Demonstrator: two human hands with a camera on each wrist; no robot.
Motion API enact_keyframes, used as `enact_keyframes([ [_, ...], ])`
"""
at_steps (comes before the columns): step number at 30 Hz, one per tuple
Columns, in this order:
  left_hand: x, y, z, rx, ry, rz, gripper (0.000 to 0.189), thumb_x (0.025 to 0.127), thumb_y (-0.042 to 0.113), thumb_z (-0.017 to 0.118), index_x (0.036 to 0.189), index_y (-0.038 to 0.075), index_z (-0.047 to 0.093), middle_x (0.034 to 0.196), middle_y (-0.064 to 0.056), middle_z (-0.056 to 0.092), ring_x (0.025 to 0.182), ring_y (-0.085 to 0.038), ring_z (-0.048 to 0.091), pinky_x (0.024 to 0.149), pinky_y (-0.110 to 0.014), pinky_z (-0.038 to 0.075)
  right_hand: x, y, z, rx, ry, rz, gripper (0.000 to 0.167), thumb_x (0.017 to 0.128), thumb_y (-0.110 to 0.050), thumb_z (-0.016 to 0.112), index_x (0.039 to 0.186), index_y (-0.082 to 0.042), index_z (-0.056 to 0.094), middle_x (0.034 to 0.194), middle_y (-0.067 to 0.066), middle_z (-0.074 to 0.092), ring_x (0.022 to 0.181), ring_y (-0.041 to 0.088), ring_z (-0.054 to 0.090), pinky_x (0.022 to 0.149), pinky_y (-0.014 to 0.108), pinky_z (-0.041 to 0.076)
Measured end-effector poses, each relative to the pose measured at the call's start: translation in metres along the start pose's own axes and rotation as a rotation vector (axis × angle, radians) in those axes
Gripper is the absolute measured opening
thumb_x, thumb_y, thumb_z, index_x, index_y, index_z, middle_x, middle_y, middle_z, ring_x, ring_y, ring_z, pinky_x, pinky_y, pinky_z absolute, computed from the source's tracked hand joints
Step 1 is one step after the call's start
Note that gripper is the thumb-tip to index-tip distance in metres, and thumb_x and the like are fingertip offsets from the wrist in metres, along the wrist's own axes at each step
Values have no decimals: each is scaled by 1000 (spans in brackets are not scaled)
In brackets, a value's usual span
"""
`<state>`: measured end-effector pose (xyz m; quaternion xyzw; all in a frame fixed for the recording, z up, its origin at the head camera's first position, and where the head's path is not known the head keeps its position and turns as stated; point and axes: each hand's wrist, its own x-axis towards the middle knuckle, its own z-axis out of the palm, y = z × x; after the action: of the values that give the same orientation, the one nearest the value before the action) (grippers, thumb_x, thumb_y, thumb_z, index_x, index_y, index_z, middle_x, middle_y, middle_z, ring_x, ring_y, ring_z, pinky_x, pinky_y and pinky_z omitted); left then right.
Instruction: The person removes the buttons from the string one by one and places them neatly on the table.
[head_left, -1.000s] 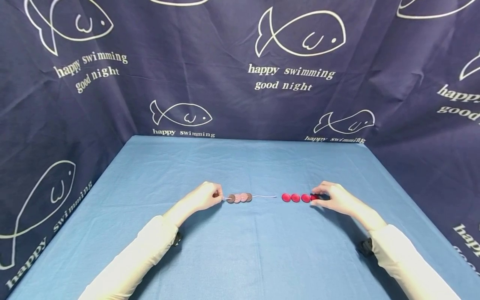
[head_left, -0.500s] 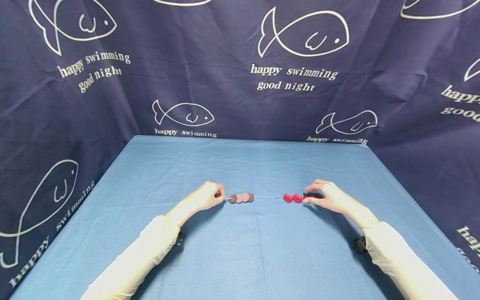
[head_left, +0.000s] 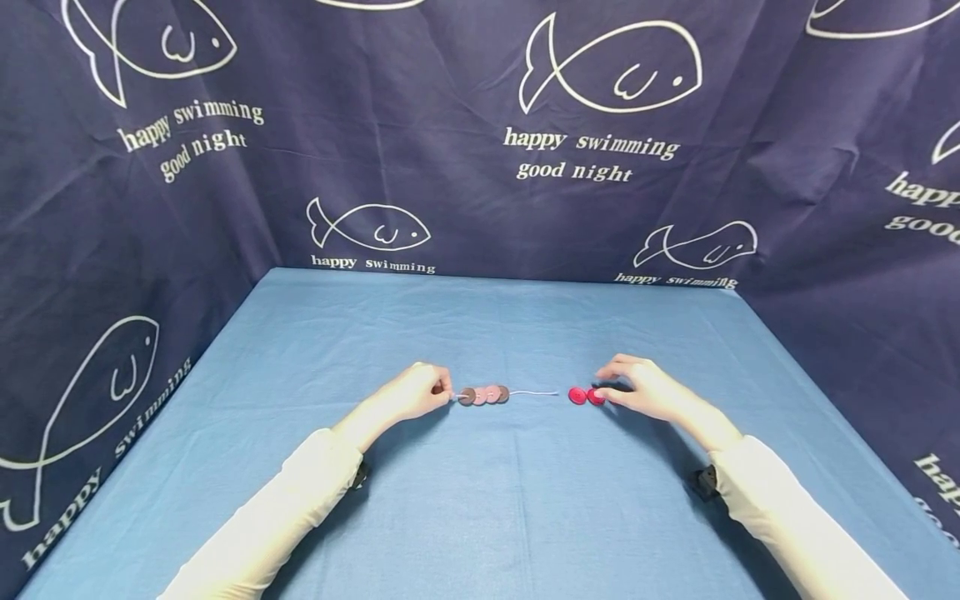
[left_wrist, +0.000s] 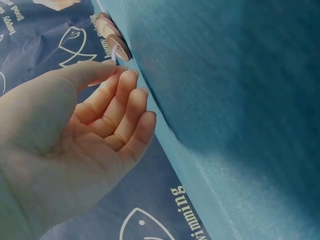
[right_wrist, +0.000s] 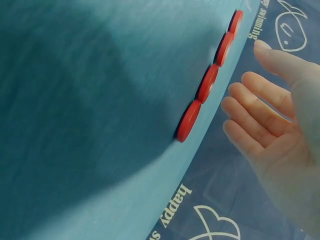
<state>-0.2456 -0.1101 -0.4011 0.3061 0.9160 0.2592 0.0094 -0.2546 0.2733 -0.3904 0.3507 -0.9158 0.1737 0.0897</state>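
My left hand (head_left: 415,392) pinches the near end of a pale string between thumb and forefinger. Brown and pink buttons (head_left: 491,393) overlap on that string, with a brown button (left_wrist: 119,48) closest to the fingertips in the left wrist view. The string's free tail (head_left: 534,392) runs rightward over the cloth. Farther right, several red buttons (right_wrist: 207,83) lie in a row; in the head view two red buttons (head_left: 577,396) show and the others are hidden by my right hand (head_left: 648,390). That hand hovers over the row, thumb and fingers spread apart, holding nothing.
A light blue cloth (head_left: 465,500) covers the table. Dark blue fabric (head_left: 465,125) with white fish prints hangs at the back and sides. A dark wrist device (head_left: 705,482) shows under the right sleeve, and another under the left.
The right hand has moved left along the red row, covering more of it from the head view. The left hand keeps its pinch on the string, nearly still.
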Motion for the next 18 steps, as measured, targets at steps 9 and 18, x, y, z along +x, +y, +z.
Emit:
enact_keyframes([
  [9, 0, 0, -1, 5, 7, 0, 10, 87, 8, 62, 77, 9, 63, 61, 4, 53, 53, -6, 39, 53, -19, 35, 12, -7, 3, 11, -18, -26, 26, 81, -17, 72, 101, -1, 69, 91, 6, 64, 86, 21, 62, 79, 40, 49],
  [18, 1, -2, 0, 18, 2, -8, 10, 87, 9, 62, 77, 9, 63, 63, 3, 56, 55, -6, 40, 54, -19, 36, 22, -17, 8, 46, -34, -30, 30, 79, -19, 73, 101, 1, 69, 92, 8, 64, 87, 21, 62, 80, 39, 48],
])
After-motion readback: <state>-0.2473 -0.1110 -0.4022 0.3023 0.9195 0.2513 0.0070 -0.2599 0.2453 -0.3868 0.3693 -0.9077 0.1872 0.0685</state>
